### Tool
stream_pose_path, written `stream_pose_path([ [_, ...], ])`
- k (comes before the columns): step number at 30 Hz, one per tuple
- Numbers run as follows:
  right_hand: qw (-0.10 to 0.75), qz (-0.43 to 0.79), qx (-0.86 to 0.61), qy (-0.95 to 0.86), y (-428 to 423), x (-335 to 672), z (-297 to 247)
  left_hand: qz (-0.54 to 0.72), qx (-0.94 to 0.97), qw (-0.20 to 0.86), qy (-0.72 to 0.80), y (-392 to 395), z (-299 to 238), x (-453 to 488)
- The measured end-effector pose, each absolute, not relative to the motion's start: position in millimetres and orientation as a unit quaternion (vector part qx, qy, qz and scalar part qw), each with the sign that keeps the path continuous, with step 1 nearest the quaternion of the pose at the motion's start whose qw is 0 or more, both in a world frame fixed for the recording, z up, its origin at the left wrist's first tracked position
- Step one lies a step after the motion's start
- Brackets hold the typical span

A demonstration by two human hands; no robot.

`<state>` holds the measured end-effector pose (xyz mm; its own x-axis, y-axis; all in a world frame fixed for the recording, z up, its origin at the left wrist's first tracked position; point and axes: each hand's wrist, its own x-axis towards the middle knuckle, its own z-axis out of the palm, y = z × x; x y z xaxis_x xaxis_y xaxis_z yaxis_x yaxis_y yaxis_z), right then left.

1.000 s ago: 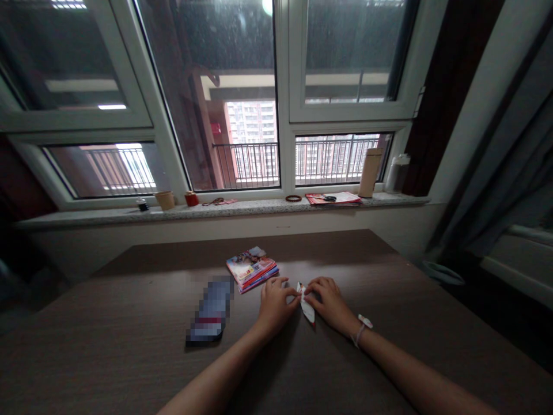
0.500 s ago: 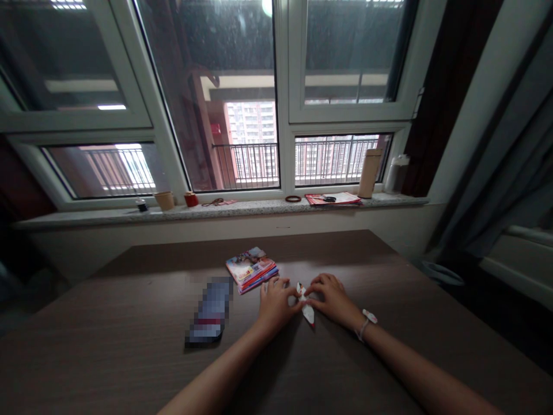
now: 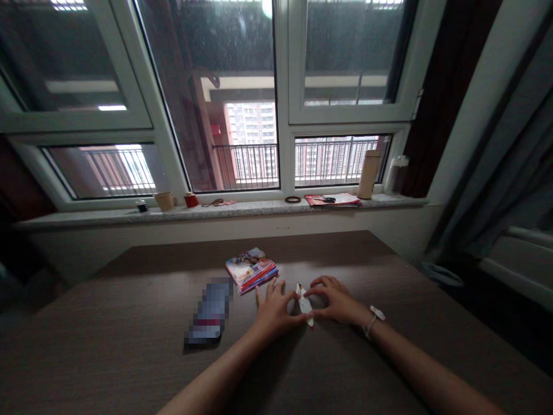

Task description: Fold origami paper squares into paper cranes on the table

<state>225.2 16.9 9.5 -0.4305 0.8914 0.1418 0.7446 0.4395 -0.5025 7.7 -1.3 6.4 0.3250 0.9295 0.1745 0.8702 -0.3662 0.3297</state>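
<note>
A small folded paper piece (image 3: 305, 304), white with red marks and pointed at both ends, lies on the dark wooden table (image 3: 129, 357) between my hands. My left hand (image 3: 272, 310) rests at its left side, thumb against the paper and the other fingers spread on the table. My right hand (image 3: 334, 300) pinches the paper's right edge with thumb and forefinger. A pale band sits on my right wrist.
A stack of colourful paper sheets (image 3: 251, 268) lies just behind my left hand. A dark blurred flat object (image 3: 210, 314) lies to the left. The windowsill (image 3: 259, 208) holds cups, a tall beige flask (image 3: 370, 173) and red papers. A curtain hangs at right.
My left fingers have spread out flat on the table. My right hand has slid slightly right and its pinch has moved along the paper, which has turned a little.
</note>
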Motion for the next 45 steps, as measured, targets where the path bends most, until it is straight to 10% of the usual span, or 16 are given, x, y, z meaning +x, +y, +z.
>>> stream_pose_path([
  [45, 0.292, 0.133, -0.527, -0.787, 16, 206, -2, 0.215, 0.795, 0.021, 0.567, 10, -2, 14],
])
